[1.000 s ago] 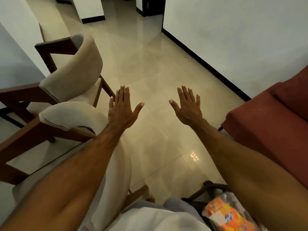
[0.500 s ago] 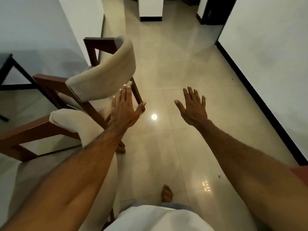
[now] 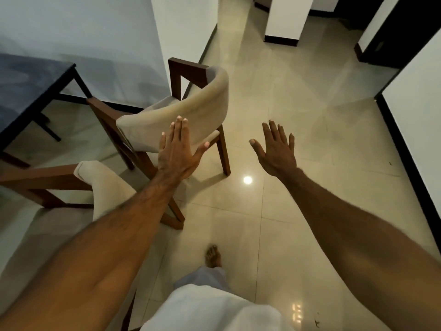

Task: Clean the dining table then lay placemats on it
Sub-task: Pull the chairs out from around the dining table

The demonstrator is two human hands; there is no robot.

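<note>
A home, in its dining area: a dark dining table (image 3: 28, 84) stands by a white wall, with two cushioned wooden armchairs (image 3: 191, 111) drawn near it on glossy cream floor tiles (image 3: 298, 96). A bare foot (image 3: 213, 255) on the tiles suits a lived-in house.

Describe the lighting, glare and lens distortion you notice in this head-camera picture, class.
Head view: dim, warm indoor light; a bright round glare spot reflects off the glossy floor tiles, with a smaller reflection nearer the camera. Wide-angle distortion bends the walls and enlarges both forearms. The left hand and right hand look fairly sharp; the dark table is murky.
</note>
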